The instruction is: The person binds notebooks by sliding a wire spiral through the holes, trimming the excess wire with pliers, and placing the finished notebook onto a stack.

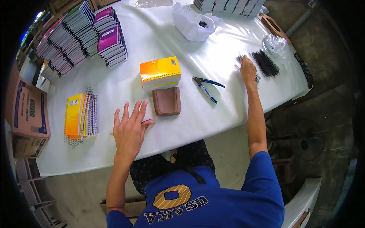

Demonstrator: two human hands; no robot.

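My left hand is spread above the near edge of the white table, fingers stretched out and apart. Beneath it a white and yellow edge of something flat shows, mostly hidden. My right hand reaches far out at the right, its fingers closed at some dark spiral binding coils. A dense row of black binding coils lies just right of it. Between my hands sit a brown curved block, a stack of orange-yellow notebooks and blue-handled pliers, which lie with handles apart.
Spiral notebooks with coils lie at left. Tall stacks of notebooks stand at the far left. A white bag holds dark bits at the back. A clear plastic bag lies at right. A cardboard box borders the table's left side.
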